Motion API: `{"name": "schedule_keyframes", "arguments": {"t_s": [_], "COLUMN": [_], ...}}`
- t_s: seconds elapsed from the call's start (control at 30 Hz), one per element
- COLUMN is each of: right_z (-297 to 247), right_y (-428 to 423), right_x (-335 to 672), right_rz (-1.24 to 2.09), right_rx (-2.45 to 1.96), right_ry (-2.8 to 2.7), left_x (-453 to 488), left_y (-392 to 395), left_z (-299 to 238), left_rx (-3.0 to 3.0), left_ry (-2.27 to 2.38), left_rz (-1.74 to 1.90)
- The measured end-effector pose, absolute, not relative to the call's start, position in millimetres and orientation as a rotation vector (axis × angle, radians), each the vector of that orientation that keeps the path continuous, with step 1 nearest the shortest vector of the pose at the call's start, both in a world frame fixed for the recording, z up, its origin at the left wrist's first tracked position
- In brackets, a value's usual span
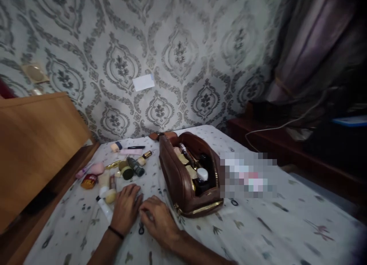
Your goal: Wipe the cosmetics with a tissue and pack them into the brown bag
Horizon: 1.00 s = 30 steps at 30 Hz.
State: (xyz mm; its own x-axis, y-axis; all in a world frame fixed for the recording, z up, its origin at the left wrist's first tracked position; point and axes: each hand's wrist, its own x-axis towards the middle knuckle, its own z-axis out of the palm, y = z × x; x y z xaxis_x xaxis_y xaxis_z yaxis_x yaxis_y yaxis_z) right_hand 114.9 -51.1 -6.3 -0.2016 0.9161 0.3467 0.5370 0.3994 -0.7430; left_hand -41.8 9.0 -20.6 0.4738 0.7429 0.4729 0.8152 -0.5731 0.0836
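My left hand (pixel 126 205) rests palm down on the patterned cloth, its fingers bent loosely and nothing visible in it. A white tube with a dark cap (pixel 104 207) and a small jar with a yellowish lid (pixel 110 196) lie just left of it. My right hand (pixel 159 219) lies beside it, fingers loosely curled and thumb apart; I see nothing held. To the right of my hands stands a brown leather bag (pixel 174 177), unzipped, with a white-capped container (pixel 202 174) and several other items inside. Parts of both palms are hidden.
Cosmetics are scattered left of the bag, among them a dark green tube (pixel 135 166), an amber-red jar (pixel 89 181) and a pink item (pixel 97 168). A wooden panel (pixel 40 135) borders the left side. A pale cable (pixel 282 126) hangs at right. One patch right of the bag is pixelated.
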Motion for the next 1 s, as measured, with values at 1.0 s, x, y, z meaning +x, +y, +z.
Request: {"name": "schedule_keyframes", "arguments": {"t_s": [1.0], "right_z": [-3.3], "right_y": [-50.1], "right_x": [118.3], "right_rz": [0.718], "right_rx": [-1.151], "right_ry": [-1.854], "left_x": [-38.2], "left_y": [-2.7], "left_z": [1.7], "left_rx": [-2.599], "left_ry": [-1.61], "left_rz": [-0.502]}}
